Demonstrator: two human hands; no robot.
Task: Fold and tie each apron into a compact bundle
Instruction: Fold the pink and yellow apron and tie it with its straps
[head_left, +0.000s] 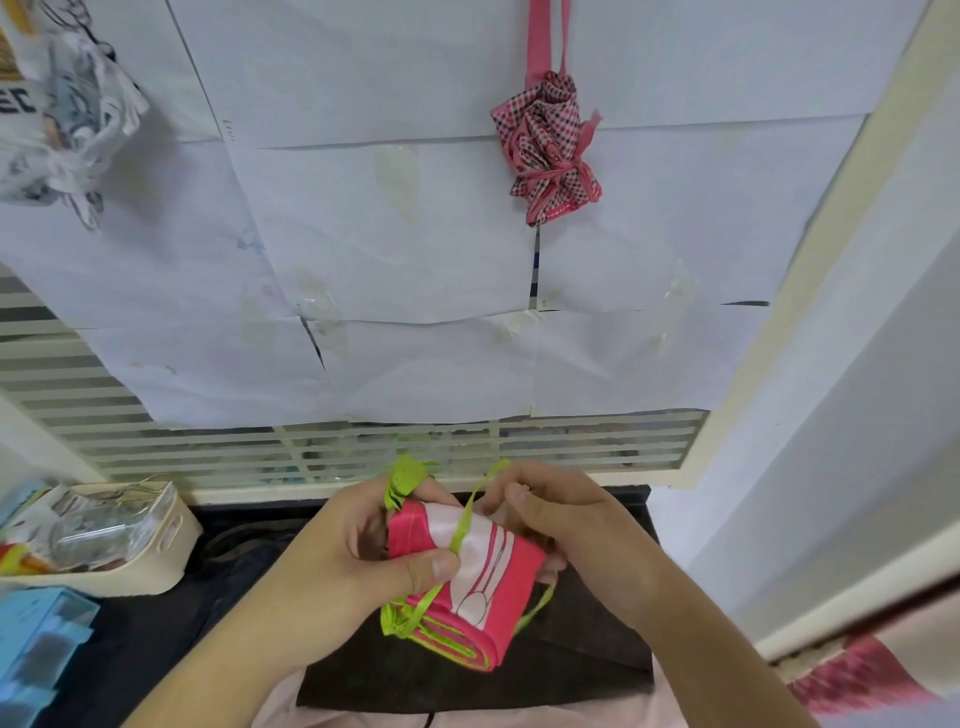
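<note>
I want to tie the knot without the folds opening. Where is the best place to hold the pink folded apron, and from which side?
Probably across the middle of the pink folded apron, from the left side, as the left hand does: its thumb presses the green ribbon where it crosses the flat top face. The layered folds open at the near end, so a mid grip likely keeps them shut while the right hand pulls the ribbon.

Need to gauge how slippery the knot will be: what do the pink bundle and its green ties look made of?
Pink apron bundle: thin woven fabric, probably synthetic, with a slight sheen; it folds in crisp flat layers at the end. Green ties: narrow flat ribbon or binding tape, smooth and a little glossy, likely slippery. The fibre cannot be told.
</note>
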